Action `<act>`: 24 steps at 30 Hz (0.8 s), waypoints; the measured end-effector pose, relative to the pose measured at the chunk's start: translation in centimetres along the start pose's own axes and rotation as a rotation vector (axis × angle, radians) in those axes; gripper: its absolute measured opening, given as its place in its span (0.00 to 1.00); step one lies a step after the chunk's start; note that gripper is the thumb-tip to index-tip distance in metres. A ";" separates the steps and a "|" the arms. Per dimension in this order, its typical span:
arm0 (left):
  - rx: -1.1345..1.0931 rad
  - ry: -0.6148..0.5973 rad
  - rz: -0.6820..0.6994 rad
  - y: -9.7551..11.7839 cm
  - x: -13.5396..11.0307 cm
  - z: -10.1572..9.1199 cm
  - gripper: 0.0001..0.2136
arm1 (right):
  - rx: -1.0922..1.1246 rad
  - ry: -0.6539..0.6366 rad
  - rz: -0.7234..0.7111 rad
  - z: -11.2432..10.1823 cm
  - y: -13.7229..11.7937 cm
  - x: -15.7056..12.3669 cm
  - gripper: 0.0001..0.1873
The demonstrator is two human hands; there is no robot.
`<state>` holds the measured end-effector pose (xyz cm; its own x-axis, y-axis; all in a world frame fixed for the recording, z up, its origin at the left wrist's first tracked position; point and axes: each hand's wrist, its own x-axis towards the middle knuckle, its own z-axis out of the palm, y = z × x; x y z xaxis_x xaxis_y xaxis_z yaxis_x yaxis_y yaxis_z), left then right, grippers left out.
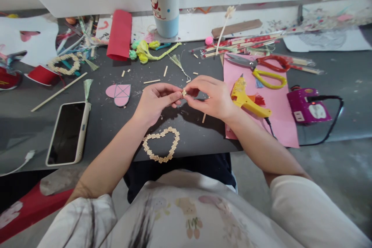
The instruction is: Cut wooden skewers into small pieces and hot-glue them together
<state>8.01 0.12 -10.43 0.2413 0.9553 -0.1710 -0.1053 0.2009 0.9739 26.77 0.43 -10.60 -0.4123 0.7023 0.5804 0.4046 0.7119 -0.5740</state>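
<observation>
My left hand (158,102) and my right hand (209,95) meet above the dark table, fingertips pinched together on a small pale flower-shaped piece (184,93). Most of that piece is covered by the fingers. Below them, near the table's front edge, lies a heart-shaped ring (162,159) made of similar small pale pieces. To the left of my left hand is a pink paper heart (122,93) with dark lines drawn across it. A pale green tassel (178,64) with a thin cord lies just beyond my fingers.
A yellow glue gun (245,99) and scissors (258,64) lie on pink paper (280,118) at right, beside a purple power box (308,106). A phone (68,133) lies at left. A tumbler (166,7) stands at the back. Short wooden stick pieces (151,81) are scattered about.
</observation>
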 end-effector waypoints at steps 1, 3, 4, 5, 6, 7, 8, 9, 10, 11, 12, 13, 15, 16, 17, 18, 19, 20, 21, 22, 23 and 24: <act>-0.011 -0.003 -0.010 0.0 0.0 0.0 0.11 | -0.002 0.000 -0.009 0.0 0.0 0.0 0.04; -0.022 -0.017 -0.030 0.1 0.1 0.0 0.10 | -0.004 -0.003 -0.030 0.0 0.1 0.1 0.04; -0.020 -0.031 -0.042 0.1 0.1 0.0 0.11 | -0.004 -0.007 -0.040 -0.1 0.1 0.1 0.04; -0.014 -0.046 -0.054 0.1 0.1 0.0 0.11 | -0.006 -0.012 -0.047 -0.1 0.2 0.1 0.04; -0.004 -0.061 -0.066 0.1 0.1 0.0 0.11 | -0.008 -0.019 -0.052 -0.1 0.2 0.0 0.05; 0.006 -0.072 -0.077 0.1 0.1 0.0 0.12 | -0.010 -0.026 -0.056 -0.1 0.3 0.0 0.05; 0.015 -0.081 -0.088 0.1 0.1 -0.1 0.12 | -0.012 -0.033 -0.057 -0.1 0.3 0.0 0.05; 0.022 -0.086 -0.096 0.1 0.1 -0.1 0.13 | -0.014 -0.042 -0.057 0.0 0.4 0.0 0.05; 0.026 -0.090 -0.102 0.1 0.1 -0.1 0.13 | -0.016 -0.052 -0.052 0.0 0.4 0.0 0.05; 0.029 -0.093 -0.106 0.0 0.2 -0.2 0.13 | -0.017 -0.062 -0.046 0.0 0.4 -0.1 0.06; 0.033 -0.092 -0.107 0.0 0.2 -0.2 0.13 | -0.018 -0.073 -0.040 0.0 0.4 -0.1 0.06; 0.037 -0.086 -0.107 -0.1 0.3 -0.2 0.13 | -0.020 -0.084 -0.034 0.0 0.4 -0.1 0.06; 0.049 -0.057 -0.101 -0.3 0.4 -0.3 0.13 | -0.036 -0.099 -0.017 -0.3 0.3 0.0 0.07; 0.055 -0.036 -0.099 -0.4 0.5 -0.4 0.13 | -0.054 -0.104 0.002 -0.5 0.3 0.1 0.07; 0.057 -0.016 -0.096 -0.4 0.5 -0.4 0.14 | -0.078 -0.101 0.030 -0.9 0.4 0.2 0.08; 0.056 0.001 -0.095 -0.5 0.6 -0.4 0.14 | -0.107 -0.090 0.069 -1.3 0.4 0.4 0.08; 0.054 0.015 -0.094 -0.5 0.6 -0.4 0.14 | -0.139 -0.074 0.116 -1.8 0.5 0.5 0.08; 0.052 0.024 -0.095 -0.5 0.6 -0.4 0.14 | -0.171 -0.055 0.167 -2.3 0.7 0.7 0.08; 0.050 0.031 -0.096 -0.5 0.7 -0.4 0.15 | -0.204 -0.035 0.214 -2.9 0.9 0.8 0.09; 0.049 0.034 -0.098 -0.6 0.7 -0.5 0.15 | -0.238 -0.021 0.253 -3.4 1.0 0.9 0.08; 0.049 0.034 -0.099 -0.6 0.7 -0.5 0.15 | -0.274 -0.017 0.284 -4.0 1.1 1.0 0.08; 0.047 0.031 -0.098 -0.6 0.7 -0.5 0.15 | -0.312 -0.027 0.304 -4.5 1.2 1.0 0.08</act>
<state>7.75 0.74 -11.18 0.2177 0.9379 -0.2700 -0.0372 0.2844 0.9580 30.51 2.00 -8.05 -0.2557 0.8829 0.3938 0.7365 0.4418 -0.5122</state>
